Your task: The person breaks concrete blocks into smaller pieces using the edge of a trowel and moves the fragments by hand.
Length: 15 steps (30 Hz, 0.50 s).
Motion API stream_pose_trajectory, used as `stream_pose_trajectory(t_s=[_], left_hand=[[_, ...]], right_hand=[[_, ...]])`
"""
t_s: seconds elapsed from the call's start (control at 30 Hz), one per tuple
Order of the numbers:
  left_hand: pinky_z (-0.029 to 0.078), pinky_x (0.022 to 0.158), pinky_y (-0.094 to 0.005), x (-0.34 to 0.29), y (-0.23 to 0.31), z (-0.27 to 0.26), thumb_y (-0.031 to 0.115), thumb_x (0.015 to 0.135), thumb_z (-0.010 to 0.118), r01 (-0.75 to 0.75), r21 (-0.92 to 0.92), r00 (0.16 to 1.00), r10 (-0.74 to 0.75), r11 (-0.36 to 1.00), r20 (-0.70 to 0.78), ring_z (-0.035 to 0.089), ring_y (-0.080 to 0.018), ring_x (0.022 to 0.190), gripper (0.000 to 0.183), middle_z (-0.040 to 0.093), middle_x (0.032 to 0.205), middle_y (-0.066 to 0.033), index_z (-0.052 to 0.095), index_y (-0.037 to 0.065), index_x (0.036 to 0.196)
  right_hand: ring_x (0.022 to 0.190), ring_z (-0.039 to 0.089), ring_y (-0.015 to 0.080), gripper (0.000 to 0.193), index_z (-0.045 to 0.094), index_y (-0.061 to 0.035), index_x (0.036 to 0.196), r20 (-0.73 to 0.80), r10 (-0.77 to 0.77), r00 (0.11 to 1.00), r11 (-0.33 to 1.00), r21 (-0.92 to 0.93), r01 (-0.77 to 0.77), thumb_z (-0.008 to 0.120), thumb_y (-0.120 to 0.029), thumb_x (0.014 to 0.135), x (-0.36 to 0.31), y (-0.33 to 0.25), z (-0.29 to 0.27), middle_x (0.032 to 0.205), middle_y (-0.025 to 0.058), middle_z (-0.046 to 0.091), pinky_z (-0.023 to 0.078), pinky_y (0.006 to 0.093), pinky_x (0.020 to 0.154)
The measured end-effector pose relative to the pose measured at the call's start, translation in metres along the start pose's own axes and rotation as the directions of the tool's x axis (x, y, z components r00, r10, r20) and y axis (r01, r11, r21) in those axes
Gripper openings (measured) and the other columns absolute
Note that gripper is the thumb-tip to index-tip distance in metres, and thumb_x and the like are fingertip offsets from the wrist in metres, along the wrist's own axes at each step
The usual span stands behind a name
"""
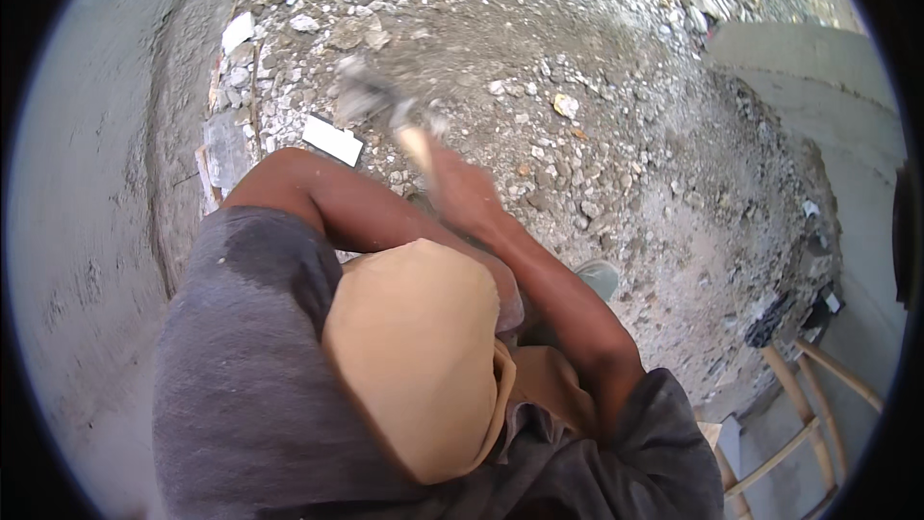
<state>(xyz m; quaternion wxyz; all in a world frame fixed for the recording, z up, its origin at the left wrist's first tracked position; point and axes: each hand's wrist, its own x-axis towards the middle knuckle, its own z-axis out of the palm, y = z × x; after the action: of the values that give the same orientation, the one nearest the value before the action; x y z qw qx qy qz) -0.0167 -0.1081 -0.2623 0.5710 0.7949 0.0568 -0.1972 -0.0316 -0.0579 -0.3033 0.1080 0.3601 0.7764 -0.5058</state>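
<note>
My right hand [464, 195] is closed around the pale wooden handle of a hand tool [416, 146], out over the rubble. Motion smears the tool's dark grey end, so its exact kind is unclear. Across my body, beyond my raised knee in tan trousers [414, 347], lies my left forearm [390, 212]. The left hand at its end is mostly hidden by the knee, and its fingers do not show. A white rectangular piece with a dark edge [333, 141] lies on the ground close to the left forearm.
Broken stones and grey grit [577, 164] cover the ground. A smooth grey wall [87, 231] runs along the left. At the lower right are wooden poles [799, 395] joined like a frame, near a curved concrete edge [808, 53]. A yellowish stone [566, 106] lies ahead.
</note>
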Motion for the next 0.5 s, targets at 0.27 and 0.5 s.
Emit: stream_pose_trajectory(t_s=[0.27, 0.5], left_hand=[[0.050, 0.079, -0.0434, -0.010, 0.005, 0.009, 0.022, 0.079, 0.060, -0.040, -0.015, 0.999, 0.040, 0.999, -0.017, 0.062, -0.0315, 0.096, 0.029, 0.064, 0.107, -0.0156, 0.066, 0.005, 0.103], [0.050, 0.079, -0.0433, -0.017, 0.014, 0.016, 0.023, 0.080, 0.060, 0.003, -0.099, 0.987, -0.019, 0.995, -0.162, 0.061, -0.0312, 0.096, 0.029, 0.064, 0.106, -0.0157, 0.065, 0.005, 0.102]], right_hand=[[0.097, 0.061, 0.0413, 0.056, 0.042, -0.0114, 0.138, -0.401, 0.019, 0.916, 0.972, 0.220, 0.077, 0.060, -0.020, 0.085, 0.014, 0.025, -0.056, 0.110, 0.0221, 0.062, 0.048, 0.0440, 0.085], [0.095, 0.063, 0.0391, 0.053, 0.045, -0.0110, 0.137, 0.070, -0.335, 0.940, 0.942, 0.058, 0.331, 0.059, -0.020, 0.087, 0.012, -0.007, 0.004, 0.111, 0.0253, 0.062, 0.052, 0.0412, 0.078]])
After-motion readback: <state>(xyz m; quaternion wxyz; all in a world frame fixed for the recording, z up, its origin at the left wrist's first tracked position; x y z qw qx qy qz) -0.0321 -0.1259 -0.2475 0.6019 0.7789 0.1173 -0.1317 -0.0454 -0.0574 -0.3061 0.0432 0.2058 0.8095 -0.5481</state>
